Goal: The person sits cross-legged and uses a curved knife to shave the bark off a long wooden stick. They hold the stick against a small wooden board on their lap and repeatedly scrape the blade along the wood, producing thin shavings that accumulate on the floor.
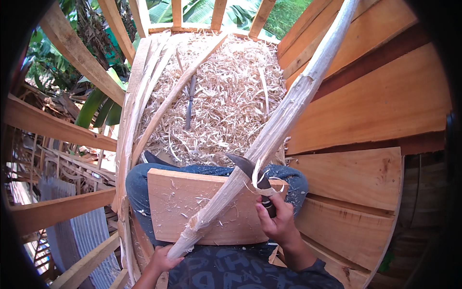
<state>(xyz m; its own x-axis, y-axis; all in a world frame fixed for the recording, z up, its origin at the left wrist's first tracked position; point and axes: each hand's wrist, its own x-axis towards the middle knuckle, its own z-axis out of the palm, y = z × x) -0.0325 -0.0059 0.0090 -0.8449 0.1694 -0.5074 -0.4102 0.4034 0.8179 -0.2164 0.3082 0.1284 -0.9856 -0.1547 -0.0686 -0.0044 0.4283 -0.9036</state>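
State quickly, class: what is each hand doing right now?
Left hand: closed around the lower end of the long pale shaved wooden pole.
Right hand: closed on the dark curved-blade knife.

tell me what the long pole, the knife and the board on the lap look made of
Long pole: raw wood, pale and fibrous, with curls peeling where it is cut.
Knife: the curved blade looks like dark, dull metal; the handle is dark, mostly hidden in the right hand, material unclear.
Board: unfinished sawn timber, orange-tan with visible grain, dusted with shavings.

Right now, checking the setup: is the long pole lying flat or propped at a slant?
Slanted: the pole crosses the lap board, its lower end in the left hand.
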